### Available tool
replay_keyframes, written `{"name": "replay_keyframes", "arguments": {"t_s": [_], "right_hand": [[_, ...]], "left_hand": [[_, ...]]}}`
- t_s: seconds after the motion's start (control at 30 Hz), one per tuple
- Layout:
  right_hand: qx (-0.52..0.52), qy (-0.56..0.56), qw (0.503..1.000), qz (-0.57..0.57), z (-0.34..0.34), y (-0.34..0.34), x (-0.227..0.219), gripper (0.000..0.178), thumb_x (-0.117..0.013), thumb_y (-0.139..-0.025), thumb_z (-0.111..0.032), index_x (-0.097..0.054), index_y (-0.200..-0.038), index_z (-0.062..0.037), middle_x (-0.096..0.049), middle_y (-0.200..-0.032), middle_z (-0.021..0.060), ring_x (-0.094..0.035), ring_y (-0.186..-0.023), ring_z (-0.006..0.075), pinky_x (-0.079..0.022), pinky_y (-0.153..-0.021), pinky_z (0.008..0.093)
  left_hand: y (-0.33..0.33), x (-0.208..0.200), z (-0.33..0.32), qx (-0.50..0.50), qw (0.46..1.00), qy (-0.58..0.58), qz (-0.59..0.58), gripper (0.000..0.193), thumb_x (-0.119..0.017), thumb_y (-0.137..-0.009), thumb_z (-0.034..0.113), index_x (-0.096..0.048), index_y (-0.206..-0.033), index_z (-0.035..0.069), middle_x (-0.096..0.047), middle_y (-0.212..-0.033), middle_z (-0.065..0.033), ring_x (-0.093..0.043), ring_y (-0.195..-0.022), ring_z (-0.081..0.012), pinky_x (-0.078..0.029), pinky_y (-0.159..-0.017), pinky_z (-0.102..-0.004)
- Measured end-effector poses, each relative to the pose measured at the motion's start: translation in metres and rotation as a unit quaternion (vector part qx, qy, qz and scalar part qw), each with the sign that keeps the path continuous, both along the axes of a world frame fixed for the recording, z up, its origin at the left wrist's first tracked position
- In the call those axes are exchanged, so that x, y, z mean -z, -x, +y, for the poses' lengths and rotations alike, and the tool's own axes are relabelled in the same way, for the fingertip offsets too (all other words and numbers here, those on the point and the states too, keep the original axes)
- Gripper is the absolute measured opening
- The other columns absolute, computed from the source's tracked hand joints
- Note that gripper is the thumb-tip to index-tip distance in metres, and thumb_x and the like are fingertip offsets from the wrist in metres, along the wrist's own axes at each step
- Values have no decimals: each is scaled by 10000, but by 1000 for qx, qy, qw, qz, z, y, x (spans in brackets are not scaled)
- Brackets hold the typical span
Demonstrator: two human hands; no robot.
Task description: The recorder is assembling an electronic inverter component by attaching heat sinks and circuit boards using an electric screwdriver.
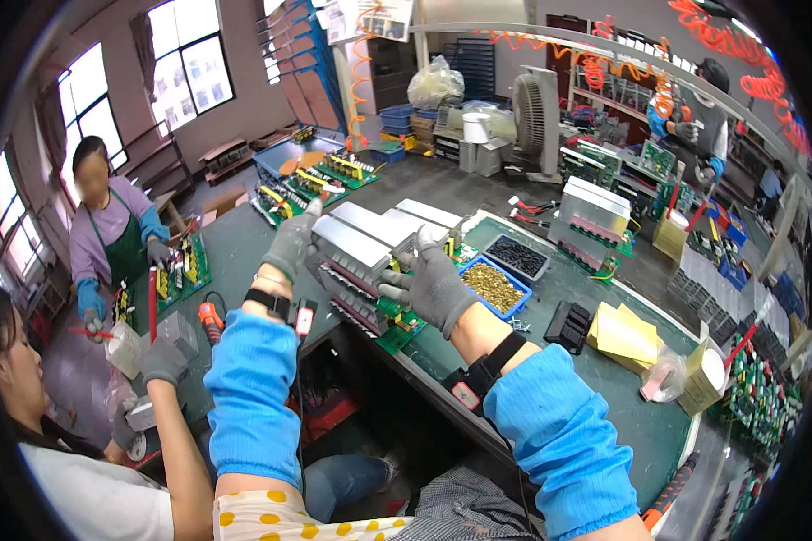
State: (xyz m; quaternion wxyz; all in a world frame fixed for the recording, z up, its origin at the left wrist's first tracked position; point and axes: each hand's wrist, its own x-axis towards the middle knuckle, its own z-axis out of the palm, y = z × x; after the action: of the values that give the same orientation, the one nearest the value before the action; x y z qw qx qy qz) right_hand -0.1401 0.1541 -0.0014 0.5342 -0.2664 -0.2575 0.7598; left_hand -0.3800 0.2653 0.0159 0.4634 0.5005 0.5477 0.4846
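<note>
Grey knit gloves and blue sleeve covers are covering both of the person's arms, which are rising from the lower edge toward a green circuit board assembly (pixel 370 270) topped with silver finned heat sinks. The left hand (pixel 290 245) is closing around the assembly's far left corner, fingers curled over the metal edge. The right hand (pixel 433 287) is gripping the near right end of the same assembly, thumb and fingers wrapping the heat sink. The assembly is being held tilted, just above the front edge of the dark green surface (pixel 550 298), with its lower green board hanging near that edge. A black wrist strap is showing on each forearm.

Just beside the right hand, a blue tray of brass-coloured screws (pixel 493 286) is sitting on the surface, and a second tray of dark screws (pixel 517 256) is lying behind it. Further right, a black block (pixel 569 325) and a stack of yellow envelopes (pixel 624 335) are resting near each other. More heat-sink assemblies (pixel 592 215) are standing at the back right. An orange-handled screwdriver (pixel 210 322) is lying at the left, near a co-worker's gloved hand (pixel 161 361). Another co-worker in a green apron (pixel 122 248) is working at the far left.
</note>
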Motion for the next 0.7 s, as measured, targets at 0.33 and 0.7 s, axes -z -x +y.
{"name": "replay_keyframes", "arguments": {"t_s": [0.33, 0.7], "right_hand": [[84, -194, 970, -121, -128, -103, -57, 851, -368, -936, -734, -339, -1462, -65, -497, -1280, 117, -542, -935, 195, -482, -848, 367], [317, 83, 904, -274, -335, -229, -55, 910, -304, -934, -754, -243, -1542, -80, -487, -1343, 127, -543, -1086, 210, -500, -833, 357]], "left_hand": [[-59, -41, -143, 172, 971, -128, -109, 468, -558, -988, 437, -650, -1181, 20, -635, -955, -26, -593, -868, -96, -491, -749, -255], [-214, 14, -244, 551, 811, 49, -190, 729, -545, -985, 451, -399, -1418, -117, -504, -1400, -178, -510, -1280, -265, -377, -1117, -407]]}}
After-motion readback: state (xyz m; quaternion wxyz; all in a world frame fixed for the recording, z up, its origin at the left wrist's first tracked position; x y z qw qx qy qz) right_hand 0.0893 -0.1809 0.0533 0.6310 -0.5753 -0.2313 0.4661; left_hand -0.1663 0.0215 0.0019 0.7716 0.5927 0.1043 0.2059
